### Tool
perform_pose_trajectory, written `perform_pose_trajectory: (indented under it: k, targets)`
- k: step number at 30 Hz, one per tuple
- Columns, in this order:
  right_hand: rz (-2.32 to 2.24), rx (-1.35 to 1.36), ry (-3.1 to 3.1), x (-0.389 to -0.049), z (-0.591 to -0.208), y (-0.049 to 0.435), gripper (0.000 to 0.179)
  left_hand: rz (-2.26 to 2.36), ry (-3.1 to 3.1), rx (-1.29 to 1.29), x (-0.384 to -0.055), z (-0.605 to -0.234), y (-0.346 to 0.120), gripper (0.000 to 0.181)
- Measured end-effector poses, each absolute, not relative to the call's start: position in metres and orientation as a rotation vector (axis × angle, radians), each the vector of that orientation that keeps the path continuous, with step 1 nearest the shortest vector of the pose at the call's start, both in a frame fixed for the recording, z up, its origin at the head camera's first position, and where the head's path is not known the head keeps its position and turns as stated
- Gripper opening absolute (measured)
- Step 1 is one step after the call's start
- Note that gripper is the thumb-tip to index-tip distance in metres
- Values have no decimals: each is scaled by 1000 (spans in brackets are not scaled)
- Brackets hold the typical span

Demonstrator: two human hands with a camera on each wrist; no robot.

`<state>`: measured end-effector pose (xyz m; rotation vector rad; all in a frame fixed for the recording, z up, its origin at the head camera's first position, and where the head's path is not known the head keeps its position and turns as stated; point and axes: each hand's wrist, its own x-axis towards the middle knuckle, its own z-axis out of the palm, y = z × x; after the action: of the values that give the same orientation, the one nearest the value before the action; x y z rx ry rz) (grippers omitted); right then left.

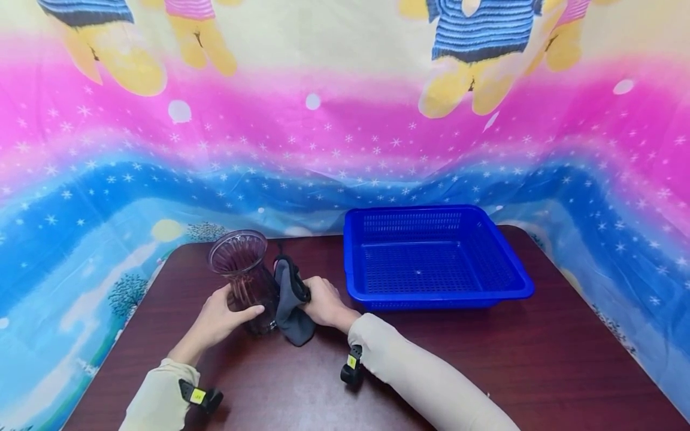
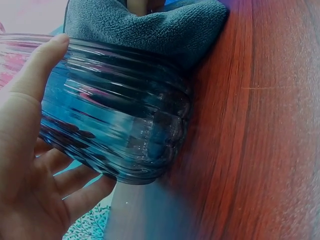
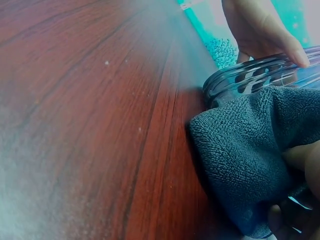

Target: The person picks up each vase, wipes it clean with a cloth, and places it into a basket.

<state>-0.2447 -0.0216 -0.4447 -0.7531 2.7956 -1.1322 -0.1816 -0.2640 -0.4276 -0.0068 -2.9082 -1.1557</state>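
A ribbed, purple-tinted glass vase (image 1: 252, 287) with a flared rim stands on the table, tilted slightly in the head view. My left hand (image 1: 221, 314) grips its side, thumb across the front and fingers spread behind, as the left wrist view shows. In my right hand (image 1: 325, 302) is a dark grey terry cloth (image 1: 293, 305), bunched between thumb and fingers. The cloth (image 3: 245, 155) lies along the right side of the vase (image 3: 255, 75), and its lower end hangs close over the tabletop. Part of my right fingers is hidden by the cloth.
Right of the hands, a blue plastic basket (image 1: 439, 296) with perforated sides stands toward the back of the dark red-brown wooden table (image 1: 431, 365). Behind the table hangs a colourful printed curtain (image 1: 302, 137). A small black camera (image 1: 200, 396) is strapped to each wrist.
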Motion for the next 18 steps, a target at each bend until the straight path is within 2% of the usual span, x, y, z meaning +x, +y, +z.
perform_pose_trajectory:
  k: [18]
  targets:
    - [-1072,-859,2823,-234,-431,-9,14,-1179,-2908,10,-180,-426,-263,73]
